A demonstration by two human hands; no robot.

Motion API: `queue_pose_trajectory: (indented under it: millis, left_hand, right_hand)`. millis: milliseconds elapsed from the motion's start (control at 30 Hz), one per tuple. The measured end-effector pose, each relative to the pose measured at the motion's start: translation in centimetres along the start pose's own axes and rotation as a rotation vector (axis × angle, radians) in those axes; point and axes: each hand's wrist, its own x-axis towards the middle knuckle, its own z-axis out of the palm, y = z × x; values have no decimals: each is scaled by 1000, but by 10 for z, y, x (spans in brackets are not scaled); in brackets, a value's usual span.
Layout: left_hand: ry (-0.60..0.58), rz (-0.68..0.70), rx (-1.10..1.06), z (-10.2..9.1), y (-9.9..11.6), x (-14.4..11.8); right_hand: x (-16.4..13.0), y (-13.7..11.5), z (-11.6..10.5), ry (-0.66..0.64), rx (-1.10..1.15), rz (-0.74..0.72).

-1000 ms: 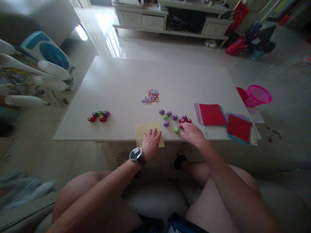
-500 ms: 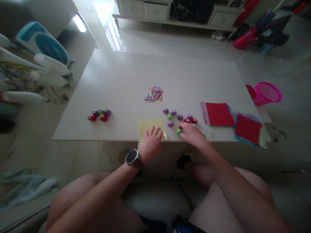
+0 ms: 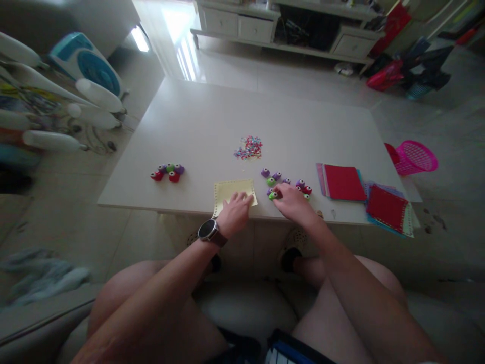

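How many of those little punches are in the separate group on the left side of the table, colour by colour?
Red punches: 2
Purple punches: 2
Green punches: 1
Total: 5

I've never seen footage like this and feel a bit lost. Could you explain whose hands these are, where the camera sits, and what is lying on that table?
No machine here: a seated person wears one camera on the head, looking down at their own hands. The left hand, with a wristwatch, rests flat on a yellow paper sheet at the near edge of the white table. The right hand touches a small green punch among a cluster of little punches. Also there: another punch group, a confetti pile and red paper stacks.
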Motion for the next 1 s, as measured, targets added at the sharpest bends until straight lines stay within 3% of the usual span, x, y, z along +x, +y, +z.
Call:
queue_pose_trajectory:
  millis: [167, 367, 600, 1000]
  left_hand:
    - [-19, 13, 25, 6, -3, -2]
    - [-29, -10, 17, 9, -3, -5]
    - [-50, -4, 6, 9, -6, -6]
    - [-57, -7, 31, 12, -5, -6]
  right_hand:
    - [17, -11, 17, -87, -173, -41]
    - [23, -12, 13, -56, -247, -4]
    - [31, -9, 28, -111, -136, -23]
    - [31, -7, 39, -70, -77, -24]
